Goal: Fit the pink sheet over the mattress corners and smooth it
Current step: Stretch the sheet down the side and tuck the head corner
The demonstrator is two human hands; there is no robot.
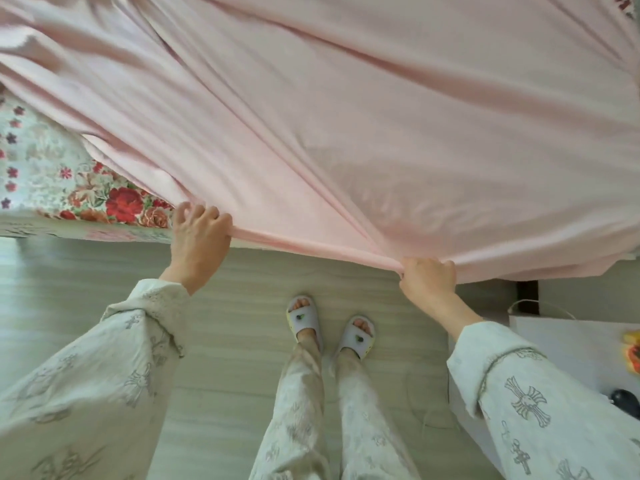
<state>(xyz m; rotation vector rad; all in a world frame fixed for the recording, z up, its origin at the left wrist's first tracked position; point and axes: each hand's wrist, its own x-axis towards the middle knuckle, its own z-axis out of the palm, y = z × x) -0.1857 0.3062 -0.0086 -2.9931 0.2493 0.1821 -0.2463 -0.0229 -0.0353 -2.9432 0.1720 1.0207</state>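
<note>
**Soft cloth over pale wood-look flooring**

The pink sheet (346,116) is thin cloth with a faint satin sheen, drawn into long folds. The mattress (52,168) under it has a printed floral fabric cover, quilted in look. The floor (242,358) shows pale wood grain with a smooth, slightly glossy finish. The sleeves (104,375) are matt patterned cloth. The slippers (304,320) look like smooth moulded plastic or foam.

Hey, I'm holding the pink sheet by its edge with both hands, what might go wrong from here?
The pink sheet is pulled into long diagonal folds, so it may settle creased. The floral mattress is bare on the left, so the sheet may sit skewed and leave that corner uncovered. Both the left hand and right hand grip only the hem, which might slip free under a hard tug.
</note>
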